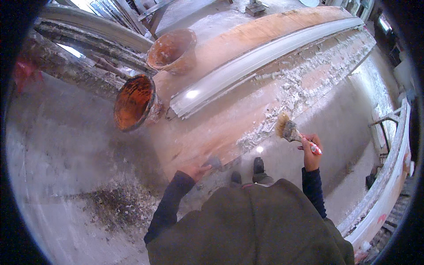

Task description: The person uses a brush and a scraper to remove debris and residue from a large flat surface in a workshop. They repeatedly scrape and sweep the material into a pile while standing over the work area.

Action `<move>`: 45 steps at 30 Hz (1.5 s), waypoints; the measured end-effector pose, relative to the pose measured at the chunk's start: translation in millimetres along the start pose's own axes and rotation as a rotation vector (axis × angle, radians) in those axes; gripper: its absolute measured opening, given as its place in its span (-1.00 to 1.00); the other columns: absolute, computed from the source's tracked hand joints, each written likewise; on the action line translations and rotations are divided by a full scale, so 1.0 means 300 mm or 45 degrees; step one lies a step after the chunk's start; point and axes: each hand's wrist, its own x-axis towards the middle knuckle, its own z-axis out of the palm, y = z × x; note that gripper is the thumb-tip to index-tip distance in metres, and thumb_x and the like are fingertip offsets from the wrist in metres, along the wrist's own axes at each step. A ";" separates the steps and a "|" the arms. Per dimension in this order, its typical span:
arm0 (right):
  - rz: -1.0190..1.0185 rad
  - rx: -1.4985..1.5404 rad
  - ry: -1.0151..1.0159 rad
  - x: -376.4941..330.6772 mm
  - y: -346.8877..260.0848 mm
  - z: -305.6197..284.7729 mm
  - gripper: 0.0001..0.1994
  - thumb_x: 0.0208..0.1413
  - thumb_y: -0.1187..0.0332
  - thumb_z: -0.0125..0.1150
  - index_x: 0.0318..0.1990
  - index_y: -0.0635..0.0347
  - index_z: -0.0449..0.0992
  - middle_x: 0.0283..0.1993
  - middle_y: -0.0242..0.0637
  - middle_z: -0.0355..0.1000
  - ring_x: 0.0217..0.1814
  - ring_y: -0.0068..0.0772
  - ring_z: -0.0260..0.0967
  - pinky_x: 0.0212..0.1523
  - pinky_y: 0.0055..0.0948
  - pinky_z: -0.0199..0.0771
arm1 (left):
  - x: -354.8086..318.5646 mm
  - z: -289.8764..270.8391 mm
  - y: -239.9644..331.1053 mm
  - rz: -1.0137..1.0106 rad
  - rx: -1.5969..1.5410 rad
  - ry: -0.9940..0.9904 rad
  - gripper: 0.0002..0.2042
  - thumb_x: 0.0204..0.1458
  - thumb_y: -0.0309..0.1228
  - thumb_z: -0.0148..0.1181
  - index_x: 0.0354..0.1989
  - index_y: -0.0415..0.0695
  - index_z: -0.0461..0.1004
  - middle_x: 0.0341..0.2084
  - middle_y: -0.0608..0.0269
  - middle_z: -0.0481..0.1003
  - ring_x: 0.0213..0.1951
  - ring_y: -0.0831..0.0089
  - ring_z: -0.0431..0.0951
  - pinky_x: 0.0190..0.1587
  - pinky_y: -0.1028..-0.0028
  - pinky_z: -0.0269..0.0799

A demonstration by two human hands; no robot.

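Your left hand (197, 170) rests at the near edge of the long desk (212, 132), its grip pressed onto a small grey scraper (215, 162), seemingly to brace you. Up and left of it, two orange buckets (134, 102) lie tipped. Your right hand (310, 154) has its grip clenched around a brush (291, 131), bristles angled toward the plaster crumbs (287, 99) beyond.
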 end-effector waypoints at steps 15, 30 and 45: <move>0.047 -0.090 0.164 -0.318 -0.009 0.067 -0.91 0.02 0.42 0.05 -0.38 0.25 0.38 -0.27 -0.20 0.42 -0.33 -0.53 0.36 -0.45 -0.58 0.45 | 0.066 0.184 0.140 -0.617 -0.118 -0.529 -0.60 -0.03 -0.41 -0.11 0.07 0.05 0.24 -0.23 -0.19 0.38 -0.22 0.01 0.44 -0.19 0.18 0.36; -0.128 -0.242 -0.099 -0.246 0.042 -0.002 -0.92 0.00 0.46 0.06 -0.40 0.30 0.39 -0.34 -0.24 0.42 -0.44 -0.59 0.32 -0.46 -0.62 0.40 | 0.030 0.399 0.237 -0.645 -0.281 -0.132 -0.40 -0.04 -0.32 -0.01 0.22 0.04 -0.04 -0.31 -0.29 0.32 -0.19 -0.13 0.34 -0.18 0.13 0.29; -0.075 -0.167 -0.176 -0.176 0.037 -0.118 -0.94 -0.03 0.48 0.08 -0.42 0.29 0.42 -0.49 -0.36 0.38 -0.49 -0.65 0.27 -0.47 -0.65 0.29 | 0.151 0.560 0.312 -1.222 -0.286 -0.124 -0.50 0.03 -0.28 -0.20 0.20 0.28 -0.05 -0.41 -0.27 0.40 -0.36 -0.13 0.43 -0.23 0.08 0.31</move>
